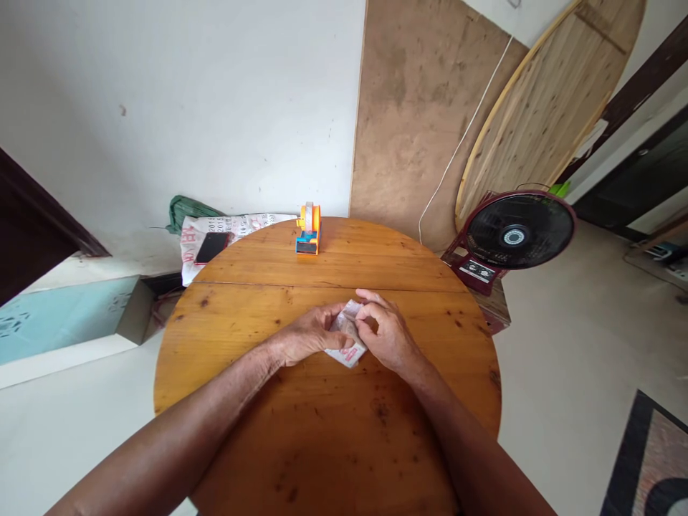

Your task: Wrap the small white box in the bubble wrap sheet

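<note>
Head: whitish packet (347, 324), red-marked, apparently boxy.

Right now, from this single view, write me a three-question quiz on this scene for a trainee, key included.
1. True or false: the person's right hand is gripping the orange and blue plastic tape dispenser.

2. What does the person's left hand hold?
A) the small whitish packet with red print
B) the tape dispenser
C) the thin white cable

3. Fill in: in the picture, the dark-red appliance with a round black front stands to the ____ of the brown wooden table with a rounded edge.

Key:
1. False; the dispenser stands apart from both hands, near the table's far edge.
2. A
3. right
</note>
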`<state>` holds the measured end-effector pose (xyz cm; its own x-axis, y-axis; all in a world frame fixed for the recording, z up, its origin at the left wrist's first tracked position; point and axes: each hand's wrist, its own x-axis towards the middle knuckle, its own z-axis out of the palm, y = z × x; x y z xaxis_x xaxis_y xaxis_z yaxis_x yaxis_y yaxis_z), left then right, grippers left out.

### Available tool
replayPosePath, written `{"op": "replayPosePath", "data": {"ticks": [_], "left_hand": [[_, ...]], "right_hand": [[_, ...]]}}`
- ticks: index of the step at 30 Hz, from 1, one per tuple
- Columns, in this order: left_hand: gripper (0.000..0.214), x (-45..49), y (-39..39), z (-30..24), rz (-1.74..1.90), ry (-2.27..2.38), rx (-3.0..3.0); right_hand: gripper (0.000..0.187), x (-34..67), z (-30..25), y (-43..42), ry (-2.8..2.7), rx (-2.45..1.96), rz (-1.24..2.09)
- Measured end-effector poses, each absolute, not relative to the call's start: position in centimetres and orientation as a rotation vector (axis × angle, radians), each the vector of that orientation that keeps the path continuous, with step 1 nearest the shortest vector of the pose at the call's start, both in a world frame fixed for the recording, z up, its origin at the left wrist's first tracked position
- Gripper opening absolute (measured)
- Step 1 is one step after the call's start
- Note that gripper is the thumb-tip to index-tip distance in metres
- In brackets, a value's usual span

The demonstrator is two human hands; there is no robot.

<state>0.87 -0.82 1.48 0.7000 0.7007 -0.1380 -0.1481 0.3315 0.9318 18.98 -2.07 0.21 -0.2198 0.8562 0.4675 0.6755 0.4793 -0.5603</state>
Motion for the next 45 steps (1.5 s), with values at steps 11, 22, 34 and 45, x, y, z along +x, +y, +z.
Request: {"op": "replayPosePath", "data": {"ticks": [11,22,34,45], "left_hand": [[0.051,0.5,-0.5,1.0,0.617,0.544,1.004],[0.047,0.6,-0.5,1.2,0.657,0.537,0.937],[0.040,1.0,-0.8,1.1,0.650,0.597,1.029],[0.041,1.5,-0.6,0.2,0.767,0.619,1.004]], "right_hand": [[0.022,20.3,2.5,-3.4,-1.829,-1.224,0.632],[0.033,20.1,3.4,-3.7,-1.484,-1.367,0.963],[0.015,19.2,2.2,-3.3,-1.458,-1.192,0.911],[0.014,18.9,1.5,-3.3,-1.636,-1.137,0.762]]}}
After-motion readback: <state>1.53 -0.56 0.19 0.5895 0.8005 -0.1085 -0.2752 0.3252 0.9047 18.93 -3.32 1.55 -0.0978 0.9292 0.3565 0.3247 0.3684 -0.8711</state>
